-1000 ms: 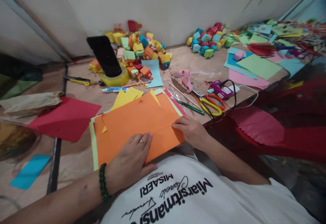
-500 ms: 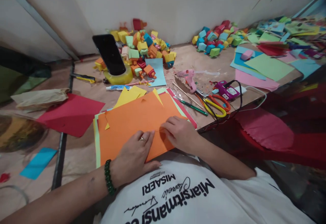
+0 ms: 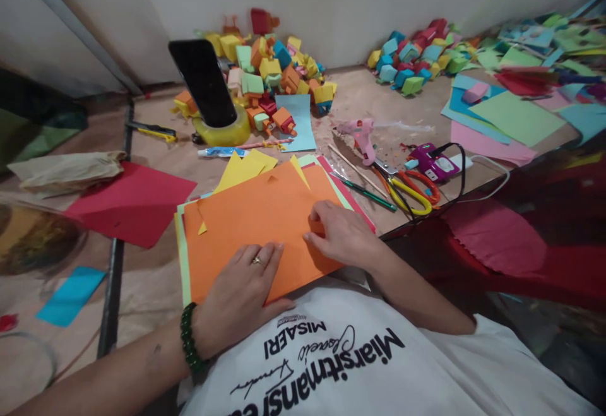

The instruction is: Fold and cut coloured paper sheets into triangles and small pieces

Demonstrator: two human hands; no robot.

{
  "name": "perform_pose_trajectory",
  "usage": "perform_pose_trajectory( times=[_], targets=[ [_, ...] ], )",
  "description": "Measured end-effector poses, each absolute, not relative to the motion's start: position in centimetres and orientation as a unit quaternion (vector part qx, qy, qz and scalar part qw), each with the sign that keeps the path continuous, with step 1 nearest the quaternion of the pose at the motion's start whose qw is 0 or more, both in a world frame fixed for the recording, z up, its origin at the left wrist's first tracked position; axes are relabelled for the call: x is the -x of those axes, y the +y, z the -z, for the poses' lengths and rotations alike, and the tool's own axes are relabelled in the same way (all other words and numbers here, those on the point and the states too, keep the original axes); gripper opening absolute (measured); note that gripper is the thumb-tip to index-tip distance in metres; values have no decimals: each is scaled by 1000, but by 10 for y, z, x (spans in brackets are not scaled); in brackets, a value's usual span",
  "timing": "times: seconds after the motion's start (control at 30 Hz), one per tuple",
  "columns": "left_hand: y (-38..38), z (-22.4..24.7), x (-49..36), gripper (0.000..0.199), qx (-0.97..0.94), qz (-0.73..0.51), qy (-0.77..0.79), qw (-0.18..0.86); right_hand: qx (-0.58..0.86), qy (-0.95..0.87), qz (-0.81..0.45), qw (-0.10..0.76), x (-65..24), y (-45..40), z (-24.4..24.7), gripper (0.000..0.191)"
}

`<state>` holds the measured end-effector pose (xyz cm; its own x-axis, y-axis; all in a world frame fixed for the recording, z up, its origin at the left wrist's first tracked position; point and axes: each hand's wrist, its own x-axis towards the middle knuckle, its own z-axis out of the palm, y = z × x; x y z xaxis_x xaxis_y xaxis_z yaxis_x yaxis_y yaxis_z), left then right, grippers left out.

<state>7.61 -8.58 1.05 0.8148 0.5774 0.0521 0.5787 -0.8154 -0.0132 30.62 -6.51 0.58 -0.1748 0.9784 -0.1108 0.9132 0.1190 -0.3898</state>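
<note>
My left hand, with a ring and a green bead bracelet, lies flat on the near part of an orange paper sheet, fingers stretched out. At the sheet's right side my right hand rests with bent fingers, thumb and forefinger apart; I see nothing held between them. Under the orange sheet, other sheets show at the edges, among them a pale green one. Yellow paper pieces stick out at the back, and a small yellow scrap lies on the orange sheet's left part.
Behind stand a phone in a yellow tape roll and a heap of folded paper cubes. To the right lie a pink glue gun, scissors, a green pen and a purple power adapter. A red sheet lies left.
My right hand's thumb and forefinger have moved apart, and the hand has shifted slightly right. My left hand stays flat on the orange sheet. The whole view has shifted a little.
</note>
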Motion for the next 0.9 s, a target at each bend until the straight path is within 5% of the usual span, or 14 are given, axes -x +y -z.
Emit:
perform_pose_trajectory(
  times=[0.47,0.9],
  targets=[
    [-90,4,-64,72,942,59,-329,34,734,-646,-207,46,-365,-70,-18,14],
    [-92,10,-54,67,930,61,-363,2,729,-659,-143,122,-378,-70,-13,13]
  ],
)
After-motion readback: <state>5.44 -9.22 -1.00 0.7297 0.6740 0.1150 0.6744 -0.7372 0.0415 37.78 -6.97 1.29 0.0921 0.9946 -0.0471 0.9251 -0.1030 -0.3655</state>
